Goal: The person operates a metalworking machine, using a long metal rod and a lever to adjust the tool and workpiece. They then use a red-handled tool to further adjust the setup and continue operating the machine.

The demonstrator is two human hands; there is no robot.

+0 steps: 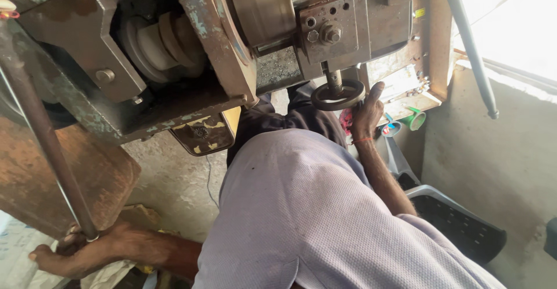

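The left hand (pixel 75 254), at 7 o'clock, closes around the long rusty steel lever (pixel 46 144). The right hand (pixel 366 115) holds the small black handwheel (pixel 338 95) at 1 o'clock; turn it slowly.

Small dark round handwheel (pixel 337 95) on short shaft under rusty machine, long rusty rod (pixel 43 132) slanting downward at left

Left hand (pixel 78 253) clasps a long lever (pixel 43 132); right hand (pixel 366 115) grips a handwheel (pixel 337 95) — rusty machine (pixel 191 51).
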